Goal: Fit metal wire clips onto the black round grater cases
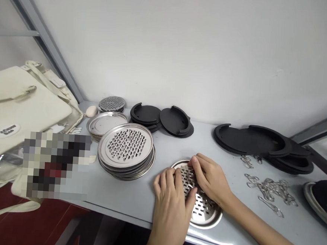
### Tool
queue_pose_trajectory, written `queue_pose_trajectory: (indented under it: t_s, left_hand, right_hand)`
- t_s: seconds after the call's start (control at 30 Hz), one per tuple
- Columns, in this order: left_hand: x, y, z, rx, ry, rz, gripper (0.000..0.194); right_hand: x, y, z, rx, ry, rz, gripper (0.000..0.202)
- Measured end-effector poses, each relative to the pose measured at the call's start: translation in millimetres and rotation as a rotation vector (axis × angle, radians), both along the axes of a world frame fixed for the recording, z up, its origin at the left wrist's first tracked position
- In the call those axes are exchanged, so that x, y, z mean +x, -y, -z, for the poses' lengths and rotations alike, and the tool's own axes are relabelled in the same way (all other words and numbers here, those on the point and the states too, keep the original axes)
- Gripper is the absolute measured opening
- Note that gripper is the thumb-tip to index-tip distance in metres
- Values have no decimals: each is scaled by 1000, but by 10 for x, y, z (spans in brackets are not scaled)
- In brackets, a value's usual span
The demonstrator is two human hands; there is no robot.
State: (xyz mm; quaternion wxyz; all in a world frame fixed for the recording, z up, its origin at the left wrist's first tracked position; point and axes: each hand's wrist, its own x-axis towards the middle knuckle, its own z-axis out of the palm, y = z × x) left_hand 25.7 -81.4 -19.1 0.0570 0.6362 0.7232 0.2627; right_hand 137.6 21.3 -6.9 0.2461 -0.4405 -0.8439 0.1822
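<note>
A shiny metal grater plate point(202, 209) with rows of slots and a raised rim lies on the grey shelf near its front edge. My left hand point(171, 201) grips its left side, fingers bent over the rim and thumb across the slotted face. From the right, my right hand point(210, 178) holds the far part, with thumb and fingers bent close together on it. Both hands hide much of the plate, so I cannot tell whether it is one piece or two overlapping ones. To the left stands a stack of round grater plates point(129, 146).
Metal lids point(107, 122) and small grater discs point(112, 104) stand behind the stack. Black round holders point(145, 115) lie by the wall, larger black ones point(249, 139) at right. Wire clips point(270, 189) lie scattered right of my hands. A cream bag point(21, 105) fills the left side.
</note>
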Motion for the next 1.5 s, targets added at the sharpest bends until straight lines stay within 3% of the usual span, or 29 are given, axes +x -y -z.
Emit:
queue_pose_trajectory:
  t_s: [0.9,1.5]
  left_hand:
    - [21,-1,30,16,-50,12,34]
    - [1,5,1,-4,39,47,32]
  right_hand:
    - [23,-32,35,12,-31,0,51]
    - [6,-47,44,-7,13,9,53]
